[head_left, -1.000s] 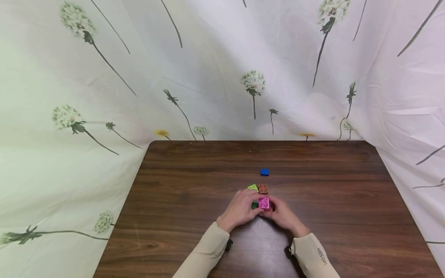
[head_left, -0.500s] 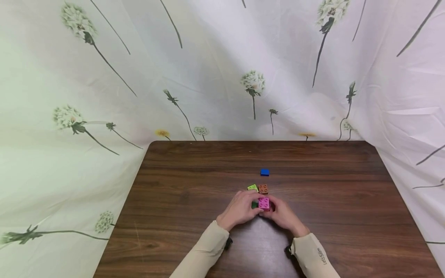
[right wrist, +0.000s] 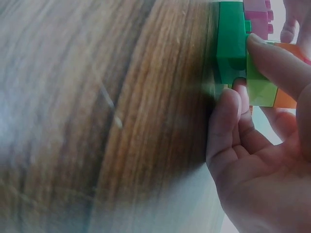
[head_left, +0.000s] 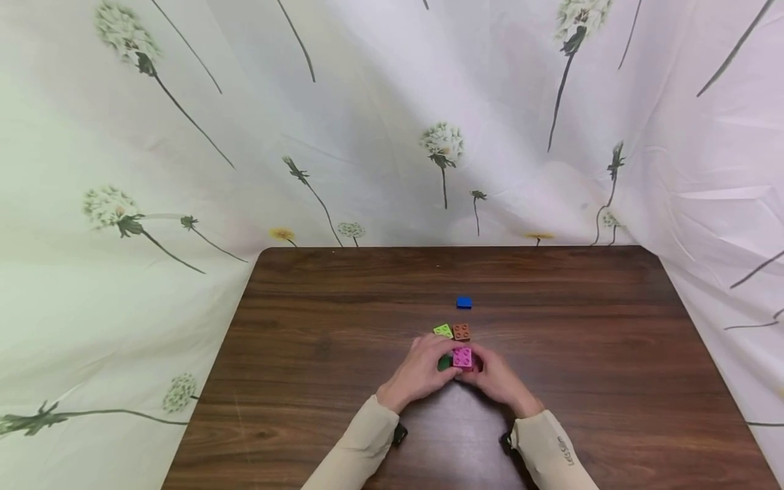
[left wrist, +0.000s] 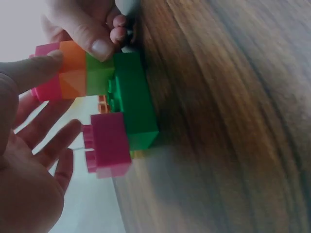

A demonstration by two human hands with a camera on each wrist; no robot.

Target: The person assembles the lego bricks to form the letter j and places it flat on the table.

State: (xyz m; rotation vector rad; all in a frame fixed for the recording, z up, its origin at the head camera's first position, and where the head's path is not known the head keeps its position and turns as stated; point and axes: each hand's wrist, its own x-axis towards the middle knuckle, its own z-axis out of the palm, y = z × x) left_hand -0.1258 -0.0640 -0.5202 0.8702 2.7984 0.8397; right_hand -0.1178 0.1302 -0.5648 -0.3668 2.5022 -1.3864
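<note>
A dark green toy building brick (left wrist: 136, 99) lies on the table, carrying a pink brick (left wrist: 111, 143) at one end. On its other end stands a stack of a light green brick (left wrist: 98, 77), an orange brick (left wrist: 73, 73) and a top pink brick (head_left: 463, 358). My left hand (head_left: 422, 371) holds the stack near its top, thumb on the pink and orange bricks. From the other side my right hand (head_left: 499, 379) grips the stack lower down, with its thumb on the light green brick. The left hand hides much of the green brick in the head view.
Just beyond the hands sit a lime green brick (head_left: 442, 331) and a brown-orange brick (head_left: 461, 331). Farther back on the wooden table (head_left: 318, 299) lies a blue brick (head_left: 464, 303). A flower-patterned cloth (head_left: 380, 136) hangs behind the table.
The head view has shifted slightly. Both hands keep nearly the same hold on the stack, and the bricks show no clear movement.
</note>
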